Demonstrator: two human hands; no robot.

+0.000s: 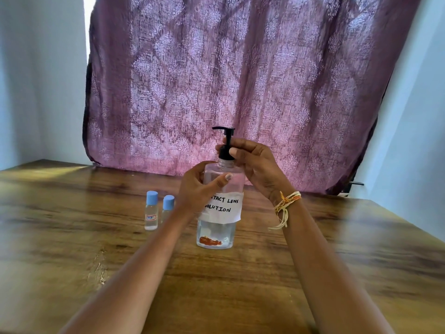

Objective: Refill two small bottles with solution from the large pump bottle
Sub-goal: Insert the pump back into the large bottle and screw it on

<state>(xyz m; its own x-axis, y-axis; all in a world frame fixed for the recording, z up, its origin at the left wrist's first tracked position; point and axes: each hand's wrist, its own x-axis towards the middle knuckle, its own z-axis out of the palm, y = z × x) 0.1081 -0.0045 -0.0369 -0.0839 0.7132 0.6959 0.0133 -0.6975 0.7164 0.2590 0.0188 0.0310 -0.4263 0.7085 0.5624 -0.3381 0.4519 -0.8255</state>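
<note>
The right hand (pixel 250 162) pinches the black collar of the pump (pixel 225 143), thumb in front and fingers curled behind the stem, just below the spout. The left hand (pixel 199 189) wraps around the shoulder of the large pump bottle (pixel 219 206), thumb laid across the front above the handwritten label reading "contact lens solution". The bottle stands upright on the wooden table (pixel 337 249) between the two forearms, filled with clear liquid.

This looks like the start of unscrewing the pump, so that the solution can be poured. To do it well, the left hand should hold the body firmly without squeezing the clear plastic, since pressure could push liquid up as the seal loosens. The right hand should turn the collar rather than the pump head, which would probably spin freely. Keeping the bottle planted on the table while turning steadies it.

Just to the left of the left wrist stand the two small bottles (pixel 151 210), both still wearing their blue caps (pixel 152 197), the nearer one to the hand partly hidden behind the wrist. They will need uncapping before any filling. A thread bracelet (pixel 287 201) circles the right wrist, and a purple patterned curtain (pixel 240 80) hangs beyond the hands.
</note>
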